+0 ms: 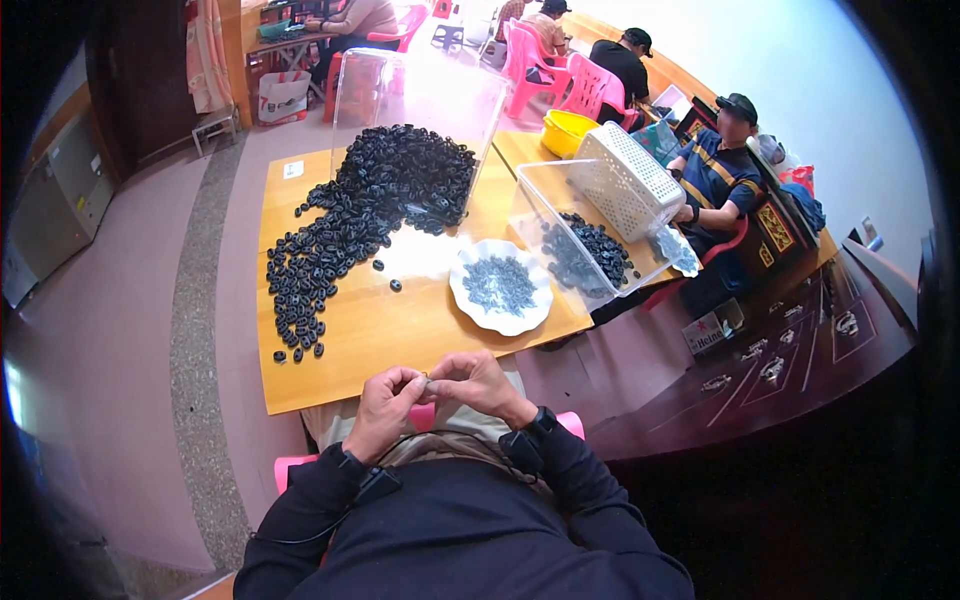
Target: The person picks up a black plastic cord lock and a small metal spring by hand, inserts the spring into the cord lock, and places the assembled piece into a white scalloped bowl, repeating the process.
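Note:
My left hand (385, 408) and my right hand (478, 386) meet above my lap, just off the table's near edge. Thumbs and fingertips of both are pinched together around something small, mostly covered by the fingers, whose kind I cannot make out. Beyond them a white scalloped plate (463, 312) holds many small greyish pieces (500, 285). To its left, black oval pieces with holes (300, 290) lie spread over the wooden table (400, 365). They trail from a large heap (405, 175) in front of a clear plastic bin (480, 95).
Right of the plate, a tilted clear box (540, 185) holds small black pieces (595, 245), beside a white perforated basket (630, 180). A yellow basin (568, 132) stands behind. A person (725, 170) sits at the table's right; others sit farther back on pink chairs (530, 65).

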{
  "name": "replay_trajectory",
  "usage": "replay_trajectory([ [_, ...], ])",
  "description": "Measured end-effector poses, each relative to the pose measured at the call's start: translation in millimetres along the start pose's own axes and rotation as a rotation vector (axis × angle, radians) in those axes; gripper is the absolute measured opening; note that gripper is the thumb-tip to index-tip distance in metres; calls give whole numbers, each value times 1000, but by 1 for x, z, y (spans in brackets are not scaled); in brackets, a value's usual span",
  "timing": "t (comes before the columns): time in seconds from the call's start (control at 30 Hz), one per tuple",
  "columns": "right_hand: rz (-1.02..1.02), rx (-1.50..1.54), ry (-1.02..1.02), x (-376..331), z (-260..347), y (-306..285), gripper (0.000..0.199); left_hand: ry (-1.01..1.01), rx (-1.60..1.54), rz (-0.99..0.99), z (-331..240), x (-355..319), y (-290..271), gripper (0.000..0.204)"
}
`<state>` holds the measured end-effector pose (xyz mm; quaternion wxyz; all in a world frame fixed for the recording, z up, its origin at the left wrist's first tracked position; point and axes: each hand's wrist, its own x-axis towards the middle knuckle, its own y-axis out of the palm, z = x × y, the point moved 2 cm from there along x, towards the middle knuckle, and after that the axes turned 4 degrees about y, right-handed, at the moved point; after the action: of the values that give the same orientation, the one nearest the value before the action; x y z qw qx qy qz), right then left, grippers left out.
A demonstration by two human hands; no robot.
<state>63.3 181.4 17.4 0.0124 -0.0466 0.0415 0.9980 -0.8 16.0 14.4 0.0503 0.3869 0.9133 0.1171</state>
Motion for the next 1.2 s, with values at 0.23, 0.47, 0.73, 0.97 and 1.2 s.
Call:
replay_trajectory([
  [0.23, 1, 56, 14, 0, 6, 6, 11, 11, 6, -7, 2, 1, -3, 15],
  [0.47, -77, -236, -91, -1, 10, 9, 12, -4, -58, -26, 1, 3, -3, 15],
  [0.73, -78, -391, -115, -4, 12, 9, 9, -10, -33, -9, 5, 3, -3, 14],
  [0.97, -108, -569, -251, -5, 16, 13, 10, 13, -2, -23, 8, 4, -5, 16],
  [1.2, -136, -646, -336, -6, 19, 13, 8, 9, 4, -16, 7, 4, -5, 15],
])
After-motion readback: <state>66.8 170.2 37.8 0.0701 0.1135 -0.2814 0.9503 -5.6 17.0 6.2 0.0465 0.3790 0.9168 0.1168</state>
